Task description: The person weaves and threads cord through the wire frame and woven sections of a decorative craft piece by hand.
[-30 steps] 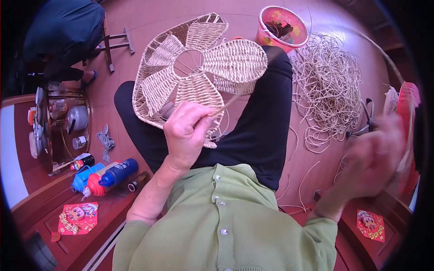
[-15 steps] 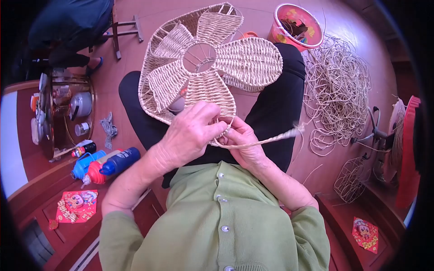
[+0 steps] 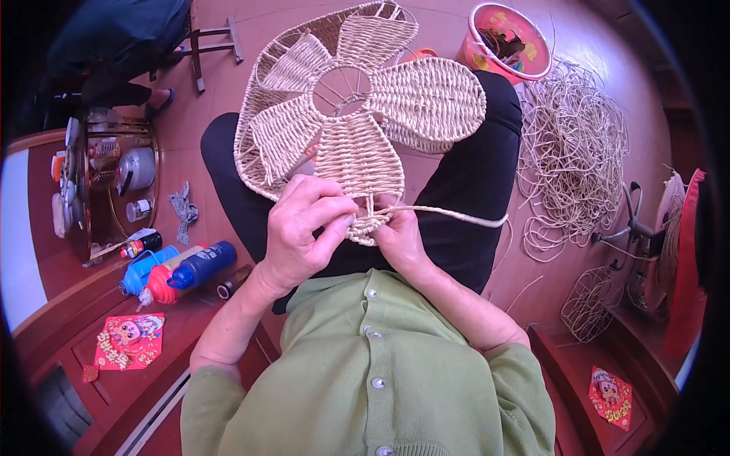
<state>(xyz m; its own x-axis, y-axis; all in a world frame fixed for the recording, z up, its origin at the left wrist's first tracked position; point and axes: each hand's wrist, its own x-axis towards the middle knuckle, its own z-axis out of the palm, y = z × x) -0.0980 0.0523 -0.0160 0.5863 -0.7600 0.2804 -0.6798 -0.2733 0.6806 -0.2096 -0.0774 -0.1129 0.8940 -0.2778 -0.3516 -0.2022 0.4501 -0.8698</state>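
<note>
A flower-shaped basket [image 3: 359,156] woven from pale straw rope rests on my lap, its petals spread round a ring with a see-through middle. At its near edge, my left hand [image 3: 304,228] pinches the woven rim with thumb and fingers. Opposite it, my right hand [image 3: 401,239] is closed on the same small woven end, its fingertips partly hidden behind the weave. From beside the right hand a loose straw cord [image 3: 464,216] runs out to the right and bends down at its far part.
A large heap of straw cord [image 3: 574,156] lies on the floor at right, beside a pink bucket [image 3: 506,64]. At left are bottles [image 3: 201,264], a grey rag [image 3: 182,213] and a glass-topped cart [image 3: 122,182]. Another person [image 3: 114,53] sits at upper left.
My hands have drawn a little apart, uncovering the woven end between them. The cord has moved up and now leaves from beside my right hand. The basket has shifted slightly right.
</note>
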